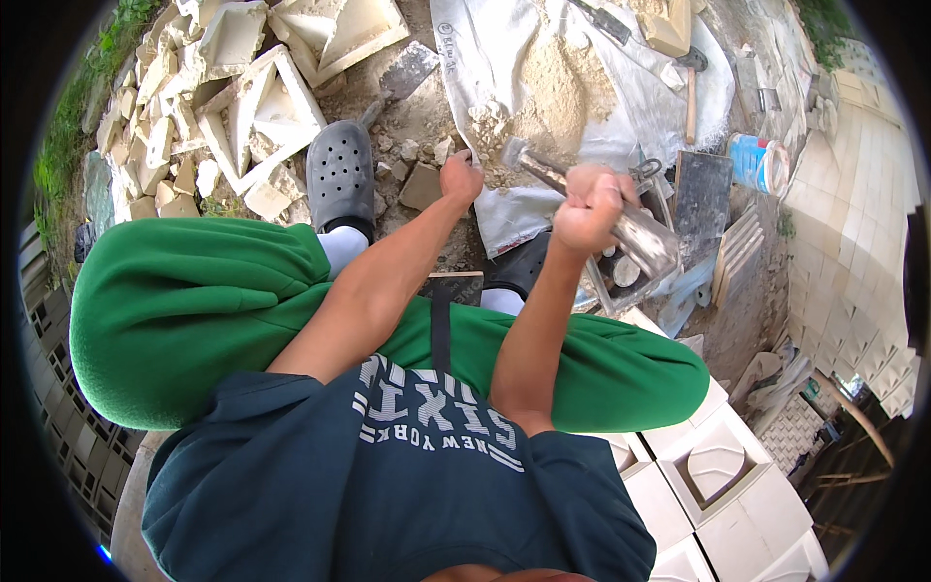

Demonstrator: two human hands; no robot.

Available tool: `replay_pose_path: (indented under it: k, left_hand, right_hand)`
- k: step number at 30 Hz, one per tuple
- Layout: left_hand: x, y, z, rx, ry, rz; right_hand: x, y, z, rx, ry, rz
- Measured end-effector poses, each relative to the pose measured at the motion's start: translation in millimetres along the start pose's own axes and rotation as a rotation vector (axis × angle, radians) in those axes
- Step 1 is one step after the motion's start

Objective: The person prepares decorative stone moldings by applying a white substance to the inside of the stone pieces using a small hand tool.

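My right hand [588, 209] is closed around a worn, plaster-smeared tool [648, 240] with a dark shaft and a thick, wood-like end; motion blurs it, and its exact kind is unclear. It is raised slantwise over the near right part of a white sack [490, 48] spread on the ground. On that sack lies a heap of beige crumbly powder [553, 92]. My left hand [463, 178] is low at the sack's near left edge, fingers curled in. What they hold, if anything, is hidden. A flat stone-like piece [420, 187] lies just left of it.
Broken cream plaster pieces [155, 136] and square moulded frames [260, 121] pile up at far left. A mallet [690, 92], a dark board [702, 189], a white-and-blue bucket [756, 165] and a tool box [626, 272] stand right. My grey clogs [339, 173] flank the work spot.
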State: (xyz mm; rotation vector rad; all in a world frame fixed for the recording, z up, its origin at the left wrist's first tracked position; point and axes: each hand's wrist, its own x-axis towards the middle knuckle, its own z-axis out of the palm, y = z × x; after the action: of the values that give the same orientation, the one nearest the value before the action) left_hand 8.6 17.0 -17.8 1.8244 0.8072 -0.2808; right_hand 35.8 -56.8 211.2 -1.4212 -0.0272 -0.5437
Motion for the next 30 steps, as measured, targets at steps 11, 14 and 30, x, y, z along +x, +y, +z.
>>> replay_pose_path:
  k: [11,14,30]
  left_hand:
    - [1.1,-1.6,-4.6,-0.001,-0.017,0.027]
    - [6.3,-8.6,-0.1,-0.045,-0.012,0.027]
    - [1.9,-0.2,0.4,-0.037,-0.030,0.037]
  right_hand:
    - [6.5,-2.8,-4.0,0.135,-0.050,0.101]
    - [-3.5,4.1,3.8,0.106,-0.054,0.121]
    - [1.7,39.9,5.0,0.050,-0.076,0.245]
